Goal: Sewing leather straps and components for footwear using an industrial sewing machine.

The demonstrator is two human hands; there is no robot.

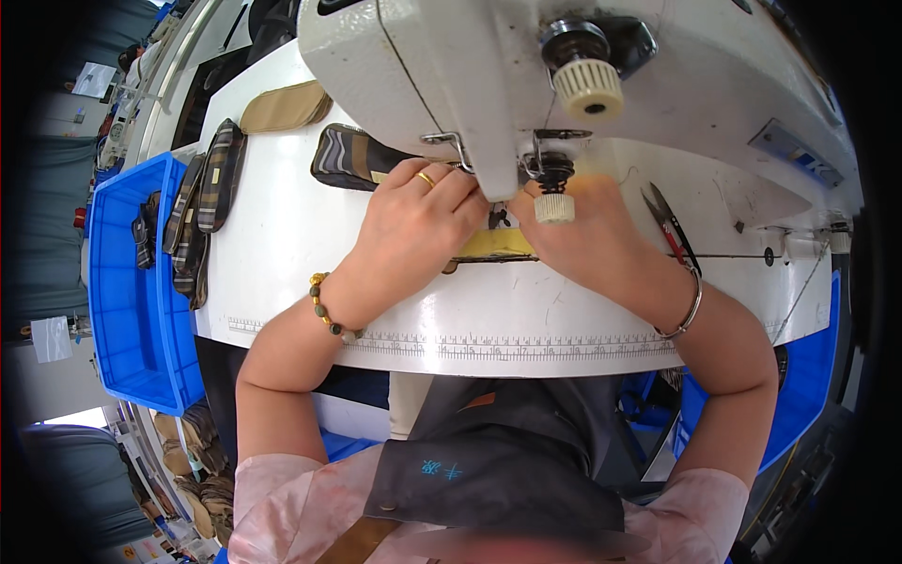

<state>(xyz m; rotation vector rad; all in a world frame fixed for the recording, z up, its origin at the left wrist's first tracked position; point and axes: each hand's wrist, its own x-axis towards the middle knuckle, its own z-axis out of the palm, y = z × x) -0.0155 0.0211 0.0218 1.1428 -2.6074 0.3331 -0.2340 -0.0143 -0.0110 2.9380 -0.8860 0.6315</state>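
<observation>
striped pouch [344,158], long axis crosswise, pointing left

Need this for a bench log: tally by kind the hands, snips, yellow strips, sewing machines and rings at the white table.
Left hand and right hand: 2
Snips: 1
Yellow strip: 1
Sewing machine: 1
Ring: 1
Total: 6
</observation>
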